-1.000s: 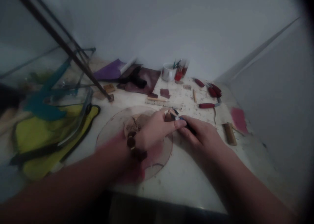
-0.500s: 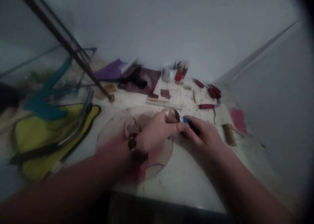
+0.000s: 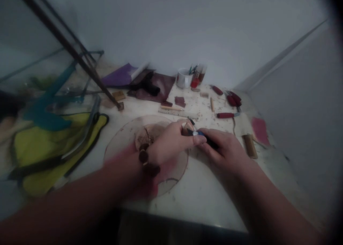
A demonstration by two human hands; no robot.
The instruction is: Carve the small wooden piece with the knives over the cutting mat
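My left hand (image 3: 171,141) is closed round a small brown wooden piece (image 3: 184,129), held above a round translucent board (image 3: 123,137) on the white table. A beaded bracelet (image 3: 146,159) sits on that wrist. My right hand (image 3: 225,148) grips a dark-handled carving tool with a blue band (image 3: 199,134), and its tip rests against the wooden piece. The left thumb presses beside the tool. Both hands touch each other over the board's right edge.
Red-handled carving tools (image 3: 230,102) lie at the back right with a wooden block (image 3: 249,146) and a pink sheet (image 3: 259,130). A ruler (image 3: 177,112), a white mug (image 3: 184,78), dark leather pieces (image 3: 155,86) and a yellow-green bag (image 3: 53,145) surround the board. Wood chips litter the table.
The tool in my right hand has shifted slightly against the wooden piece, moving a little forward and then back. Both hands stay in the same place over the board.
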